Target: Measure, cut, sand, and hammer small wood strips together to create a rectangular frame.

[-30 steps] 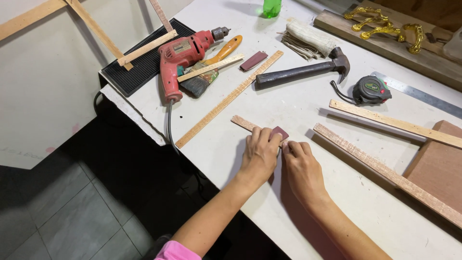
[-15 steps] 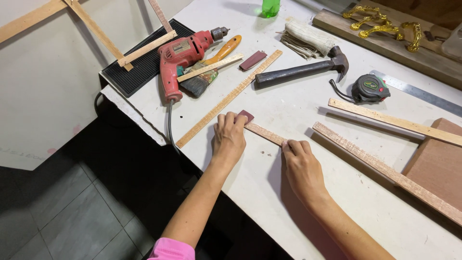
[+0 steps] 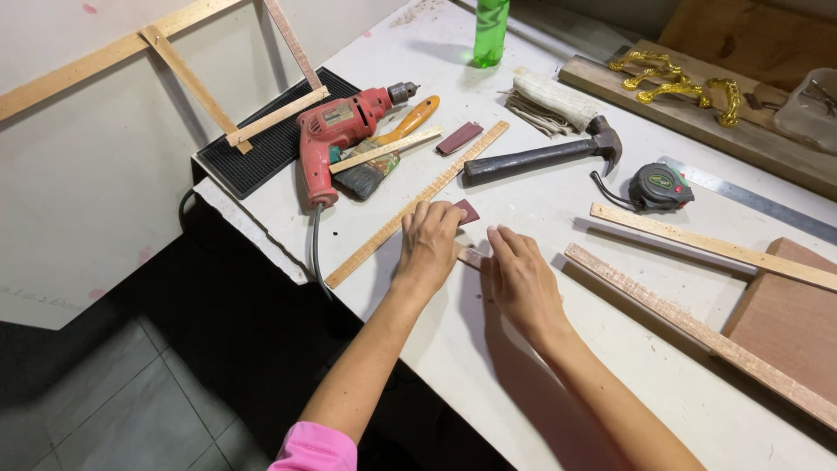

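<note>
wooden strip [image 3: 472, 256] pinned under flat right hand [image 3: 521, 281]; left hand [image 3: 429, 240] presses maroon sandpaper [image 3: 467, 210], fingers spread.

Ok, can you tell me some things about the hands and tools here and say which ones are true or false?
1. The left hand lies on a small reddish-brown sanding piece. True.
2. The right hand holds the hammer. False: the hammer lies alone on the table; the right hand presses a short wooden strip.
3. The red drill lies on its side. True.
4. The bottle is blue. False: it is green.
5. A tape measure sits near the hammer's head. True.
</note>
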